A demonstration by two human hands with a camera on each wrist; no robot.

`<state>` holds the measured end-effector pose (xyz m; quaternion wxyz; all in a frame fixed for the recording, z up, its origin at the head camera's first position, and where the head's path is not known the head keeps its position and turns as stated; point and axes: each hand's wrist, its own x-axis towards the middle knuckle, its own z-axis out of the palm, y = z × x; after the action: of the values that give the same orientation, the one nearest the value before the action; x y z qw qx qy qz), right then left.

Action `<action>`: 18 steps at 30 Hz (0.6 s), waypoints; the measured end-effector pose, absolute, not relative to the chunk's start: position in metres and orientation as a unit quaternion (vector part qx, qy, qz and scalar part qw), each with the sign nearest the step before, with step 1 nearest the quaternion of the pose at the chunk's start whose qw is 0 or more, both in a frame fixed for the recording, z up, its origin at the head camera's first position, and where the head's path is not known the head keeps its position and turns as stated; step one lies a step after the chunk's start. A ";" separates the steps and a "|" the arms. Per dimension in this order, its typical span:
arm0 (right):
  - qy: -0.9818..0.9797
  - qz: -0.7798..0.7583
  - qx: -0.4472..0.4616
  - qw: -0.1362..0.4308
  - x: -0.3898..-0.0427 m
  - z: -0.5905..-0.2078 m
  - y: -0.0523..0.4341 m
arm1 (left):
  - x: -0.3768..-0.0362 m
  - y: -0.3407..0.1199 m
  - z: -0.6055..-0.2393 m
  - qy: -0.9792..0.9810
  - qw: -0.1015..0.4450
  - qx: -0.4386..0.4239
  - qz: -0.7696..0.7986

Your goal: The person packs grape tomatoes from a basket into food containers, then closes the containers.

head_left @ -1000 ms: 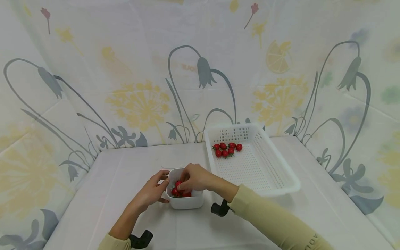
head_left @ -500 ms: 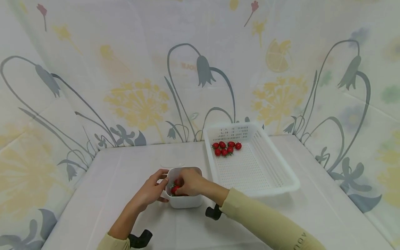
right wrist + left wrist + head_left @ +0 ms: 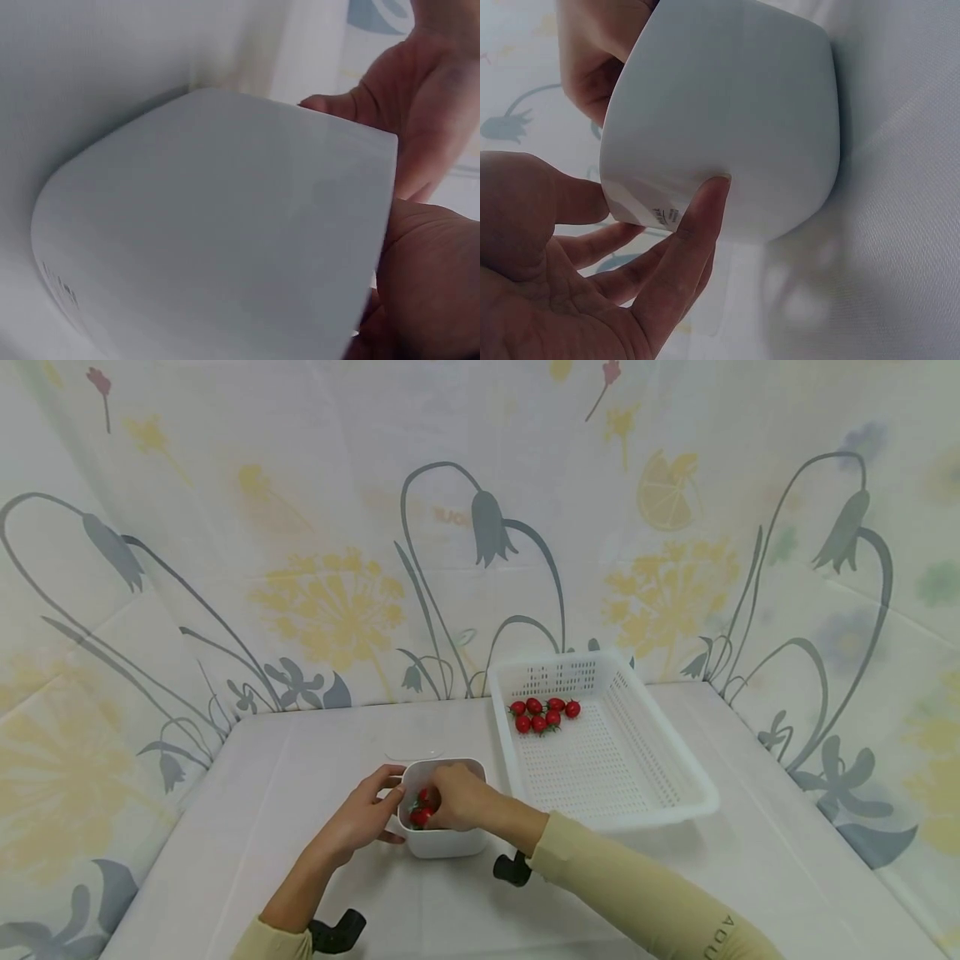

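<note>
A flat, white-cloth-covered table [image 3: 292, 777] lies beneath the left hand [image 3: 367, 817]; beyond that hand and to either side rise creased whitish sheet walls [image 3: 337, 452] printed with drooping grey bellflowers [image 3: 490, 529] and yellow flower heads [image 3: 333, 608].

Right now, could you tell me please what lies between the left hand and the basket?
The head view shows the white container there, holding red tomatoes, with the right hand reaching into it.
</note>
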<state>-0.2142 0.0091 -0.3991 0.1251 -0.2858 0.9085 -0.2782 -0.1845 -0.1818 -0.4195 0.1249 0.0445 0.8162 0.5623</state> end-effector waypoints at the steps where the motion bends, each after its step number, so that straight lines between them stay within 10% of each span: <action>1: 0.909 -0.274 -0.289 0.122 -0.215 -0.398 0.010 | -0.185 -0.182 -0.419 0.816 0.125 0.044 0.563; 18: 0.899 -0.293 -0.286 0.156 -0.224 -0.350 0.060 | -0.186 -0.181 -0.420 0.822 0.127 0.039 0.554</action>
<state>-0.2244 0.0603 -0.3501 0.1556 -0.2856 0.8990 -0.2934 -0.1860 -0.1808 -0.4197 0.1272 0.0387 0.8216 0.5544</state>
